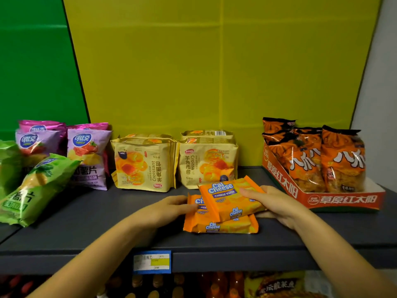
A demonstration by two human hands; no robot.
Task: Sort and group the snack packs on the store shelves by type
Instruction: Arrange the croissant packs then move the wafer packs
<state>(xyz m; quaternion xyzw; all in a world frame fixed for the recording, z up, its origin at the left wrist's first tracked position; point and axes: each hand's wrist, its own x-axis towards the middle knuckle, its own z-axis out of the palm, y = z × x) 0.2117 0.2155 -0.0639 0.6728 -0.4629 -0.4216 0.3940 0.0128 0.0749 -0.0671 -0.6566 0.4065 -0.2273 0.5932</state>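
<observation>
Two orange Cal Cheese wafer packs sit stacked near the front middle of the dark shelf (pixel 86 222). The top wafer pack (pixel 229 196) lies tilted across the lower wafer pack (pixel 223 225). My right hand (pixel 277 203) grips the top pack's right end, thumb on its face. My left hand (pixel 171 206) rests against the left edge of the lower pack, fingers touching it. Behind them stand two groups of yellow croissant packs: the left croissant packs (pixel 144 166) and the right croissant packs (pixel 207 160).
Purple chip bags (pixel 88 155) and green chip bags (pixel 36 188) fill the shelf's left side. A red cardboard tray (pixel 343 200) with orange snack bags (pixel 341 160) stands at the right. A price tag (pixel 152 261) hangs on the shelf's front edge; more goods show below.
</observation>
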